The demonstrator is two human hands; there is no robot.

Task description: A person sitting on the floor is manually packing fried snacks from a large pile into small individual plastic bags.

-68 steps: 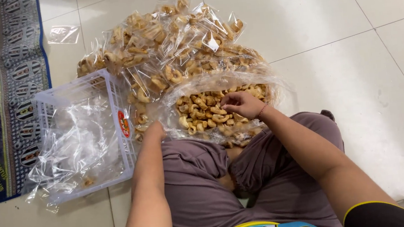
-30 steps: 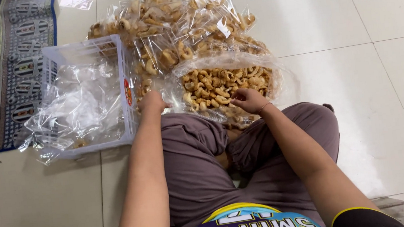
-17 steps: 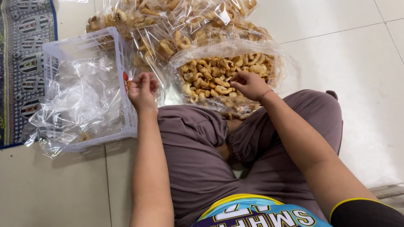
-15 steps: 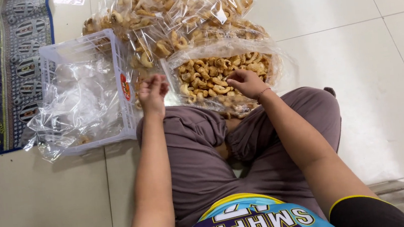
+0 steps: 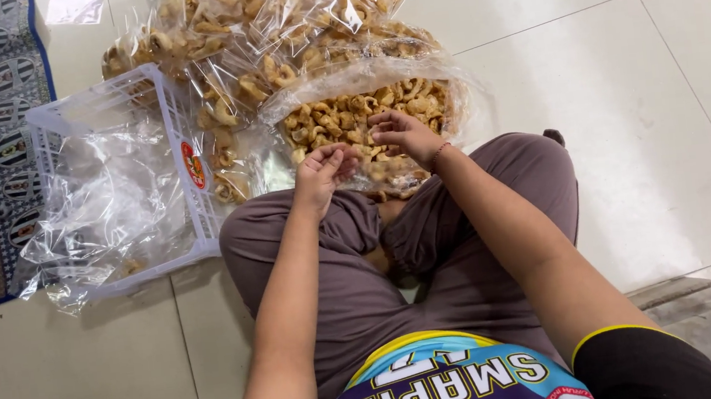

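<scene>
right hand (image 5: 401, 133) pinching crackers in open bag (image 5: 449, 84) | left hand (image 5: 322, 172) curled, contents unclear to me | basket (image 5: 194, 168) beside

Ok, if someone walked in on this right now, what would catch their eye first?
Probably the heap of small clear packets of golden fried snacks at the top, on the tiled floor. Just below it lies a big open bag of the loose snacks, with the left hand and right hand at its near edge. To the left stands a white plastic basket full of empty clear bags.
</scene>
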